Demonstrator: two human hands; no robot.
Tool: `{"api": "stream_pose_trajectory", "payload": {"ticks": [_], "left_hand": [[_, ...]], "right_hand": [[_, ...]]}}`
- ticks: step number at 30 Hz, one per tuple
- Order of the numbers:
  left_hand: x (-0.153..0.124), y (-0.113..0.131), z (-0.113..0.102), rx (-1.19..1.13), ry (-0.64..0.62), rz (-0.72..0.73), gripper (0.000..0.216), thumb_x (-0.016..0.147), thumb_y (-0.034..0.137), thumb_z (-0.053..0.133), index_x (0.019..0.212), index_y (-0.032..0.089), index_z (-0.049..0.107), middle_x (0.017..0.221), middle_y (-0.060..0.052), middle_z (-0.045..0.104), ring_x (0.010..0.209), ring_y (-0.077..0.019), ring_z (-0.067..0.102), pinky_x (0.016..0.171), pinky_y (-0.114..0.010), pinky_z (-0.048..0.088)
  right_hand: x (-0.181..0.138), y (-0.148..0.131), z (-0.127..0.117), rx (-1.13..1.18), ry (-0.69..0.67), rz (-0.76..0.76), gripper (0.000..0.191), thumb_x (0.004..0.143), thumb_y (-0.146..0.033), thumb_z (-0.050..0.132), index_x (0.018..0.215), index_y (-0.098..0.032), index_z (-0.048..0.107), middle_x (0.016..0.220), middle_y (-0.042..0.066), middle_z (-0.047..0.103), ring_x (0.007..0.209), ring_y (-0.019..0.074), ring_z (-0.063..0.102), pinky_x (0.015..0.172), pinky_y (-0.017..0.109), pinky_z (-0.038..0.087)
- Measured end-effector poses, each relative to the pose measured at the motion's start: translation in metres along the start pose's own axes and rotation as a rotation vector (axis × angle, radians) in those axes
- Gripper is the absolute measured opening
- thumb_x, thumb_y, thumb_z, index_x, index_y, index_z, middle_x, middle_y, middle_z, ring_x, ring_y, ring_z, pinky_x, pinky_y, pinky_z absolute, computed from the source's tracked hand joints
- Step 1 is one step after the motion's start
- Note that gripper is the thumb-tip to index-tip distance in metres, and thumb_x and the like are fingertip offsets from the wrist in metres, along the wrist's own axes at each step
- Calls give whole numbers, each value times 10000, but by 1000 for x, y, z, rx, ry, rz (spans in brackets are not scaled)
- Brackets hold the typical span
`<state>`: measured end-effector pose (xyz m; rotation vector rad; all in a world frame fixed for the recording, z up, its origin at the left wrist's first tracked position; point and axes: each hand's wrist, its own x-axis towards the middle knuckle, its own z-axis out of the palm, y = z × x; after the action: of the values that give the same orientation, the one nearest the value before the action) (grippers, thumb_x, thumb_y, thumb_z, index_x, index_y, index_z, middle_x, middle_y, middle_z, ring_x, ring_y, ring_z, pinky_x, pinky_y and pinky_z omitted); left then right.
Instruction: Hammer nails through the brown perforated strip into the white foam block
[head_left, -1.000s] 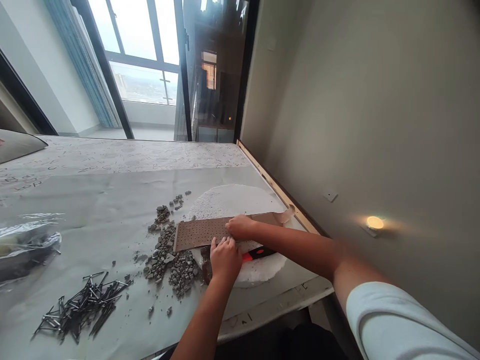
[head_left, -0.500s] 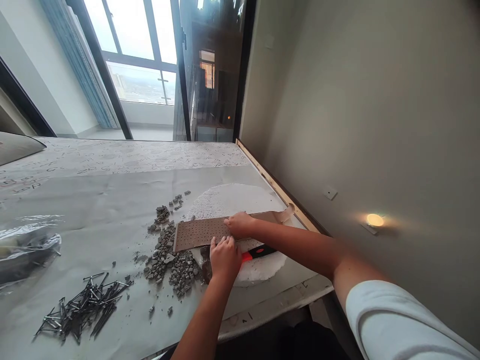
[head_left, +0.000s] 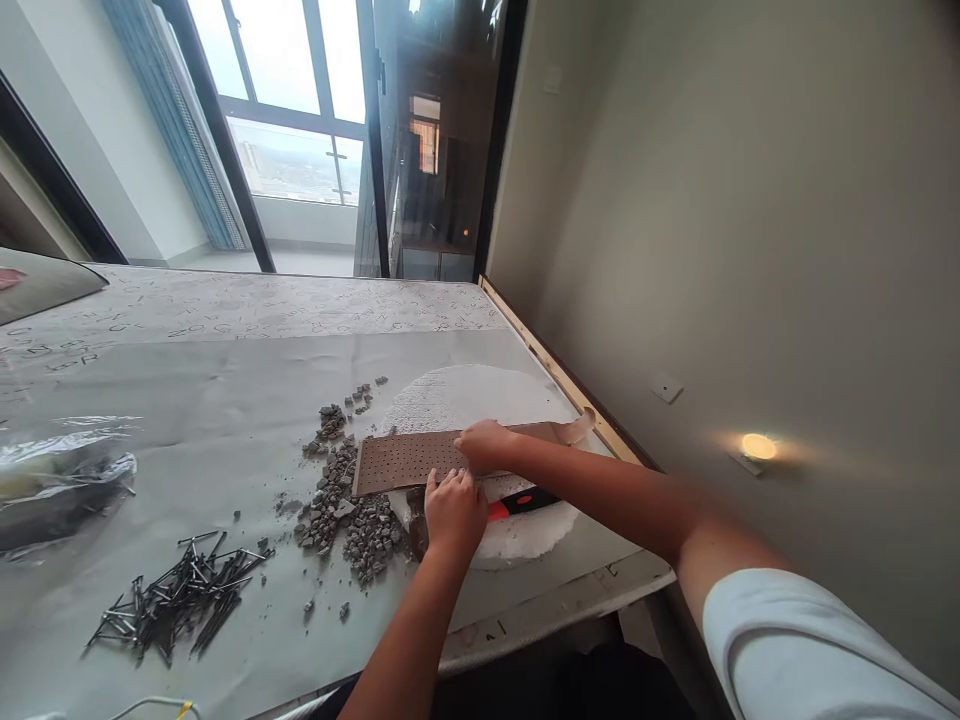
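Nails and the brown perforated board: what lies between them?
In the head view, a heap of grey stone chips lies between the nails and the board.

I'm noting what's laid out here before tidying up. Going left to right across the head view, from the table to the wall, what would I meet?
Plastic bag → pile of nails → gravel → perforated board → glowing wall light.
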<state>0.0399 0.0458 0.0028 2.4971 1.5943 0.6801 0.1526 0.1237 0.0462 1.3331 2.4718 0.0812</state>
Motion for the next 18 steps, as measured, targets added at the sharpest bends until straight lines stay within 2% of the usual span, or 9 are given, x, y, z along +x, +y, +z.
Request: {"api": "stream_pose_trajectory", "payload": {"ticks": [5, 9, 12, 14, 18], "left_hand": [[0, 0, 1, 6, -9, -11, 256, 824, 221, 410, 886, 176, 655, 939, -108, 694, 951, -231, 622, 1046, -448, 276], [0, 0, 1, -3, -15, -14, 253, 821, 214, 412, 880, 176, 655, 944, -109, 697, 966, -233, 620, 1046, -453, 271], [0, 0, 1, -13, -22, -16, 240, 820, 216, 420, 861, 182, 654, 922, -103, 703, 1003, -245, 612, 1043, -469, 269], [0, 0, 0, -14, -24, -15, 240, 822, 218, 422, 864, 179, 654, 937, -105, 702, 1016, -247, 609, 1044, -468, 268], [0, -1, 0, -17, -31, -14, 258, 824, 221, 418, 903, 169, 657, 988, -115, 695, 1023, -245, 608, 1049, -465, 264]], "right_hand": [[-1, -1, -4, -13, -26, 14, 189, 751, -191, 577, 877, -106, 688, 881, 169, 703, 814, 236, 675, 649, 291, 521], [-3, 0, -7, -10, -15, 7, 236, 769, -155, 559, 974, -122, 671, 937, 157, 700, 860, 220, 669, 667, 273, 519], [-3, 0, -9, -13, -33, 36, 209, 770, -186, 576, 931, -112, 686, 919, 164, 702, 842, 232, 673, 657, 287, 524], [-4, -1, -10, -19, -45, 44, 185, 775, -143, 556, 888, -103, 697, 899, 165, 706, 841, 237, 675, 662, 295, 525], [-11, 2, -17, -24, -38, 13, 236, 796, -70, 495, 928, -106, 687, 927, 155, 704, 881, 232, 666, 705, 306, 517]]}}
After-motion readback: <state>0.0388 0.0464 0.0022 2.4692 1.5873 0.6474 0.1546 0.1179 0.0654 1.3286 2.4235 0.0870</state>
